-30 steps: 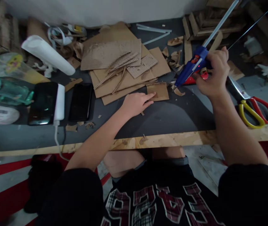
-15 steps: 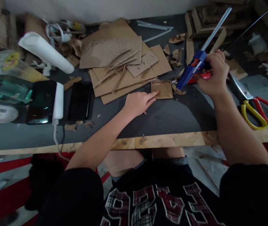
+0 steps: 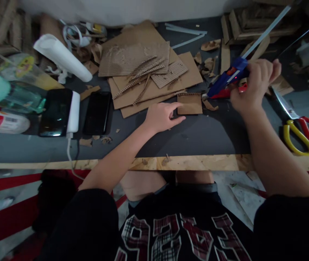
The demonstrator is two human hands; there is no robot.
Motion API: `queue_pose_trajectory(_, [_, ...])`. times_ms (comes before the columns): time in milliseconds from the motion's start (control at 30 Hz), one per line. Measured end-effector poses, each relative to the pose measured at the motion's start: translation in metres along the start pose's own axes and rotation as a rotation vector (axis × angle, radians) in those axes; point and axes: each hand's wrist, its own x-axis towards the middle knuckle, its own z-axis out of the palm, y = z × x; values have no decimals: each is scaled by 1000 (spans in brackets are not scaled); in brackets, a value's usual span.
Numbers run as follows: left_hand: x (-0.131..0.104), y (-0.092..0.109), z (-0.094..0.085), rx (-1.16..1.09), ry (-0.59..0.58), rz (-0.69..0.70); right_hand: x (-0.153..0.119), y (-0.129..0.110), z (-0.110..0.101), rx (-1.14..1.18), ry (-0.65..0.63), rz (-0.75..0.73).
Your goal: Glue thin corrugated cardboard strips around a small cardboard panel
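Observation:
My left hand (image 3: 160,116) lies at the left edge of a small cardboard piece (image 3: 191,104), thumb and forefinger spread apart; the forefinger tip touches or nearly touches the card. A narrow corrugated strip (image 3: 189,94) runs along the far edge of that piece. In my right hand (image 3: 254,85) is a blue hot glue gun (image 3: 226,79) with a long clear glue stick (image 3: 267,32) out of its back. Its nozzle points down and left, by the card's far right corner. Whether the nozzle touches the card I cannot tell.
Stacked cardboard sheets (image 3: 132,59) with loose corrugated strips lie behind my left hand. Scissors (image 3: 297,125) rest at the right. Phones (image 3: 97,112), a white cable (image 3: 69,156) and bottles (image 3: 4,121) stand left. Spare glue sticks (image 3: 188,40) lie at the back.
My left thumb and forefinger have spread, and the forefinger no longer presses flat on the card. The glue gun has lifted slightly and tilted flatter. The view has shifted a little.

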Motion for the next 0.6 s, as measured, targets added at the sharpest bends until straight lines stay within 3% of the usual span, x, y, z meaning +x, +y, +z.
queue_pose_trajectory(233, [4,10,-1,288,-232,76,4,0,21,-24,-14,312])
queue_pose_trajectory(333, [-3,11,-6,339,-218,177,5,7,17,-19,-16,301])
queue_pose_trajectory(467, [-12,3,-11,310,-198,350,3,5,7,-49,90,250])
queue_pose_trajectory(600, [-13,-9,-13,271,-79,430,1,10,9,-5,196,232])
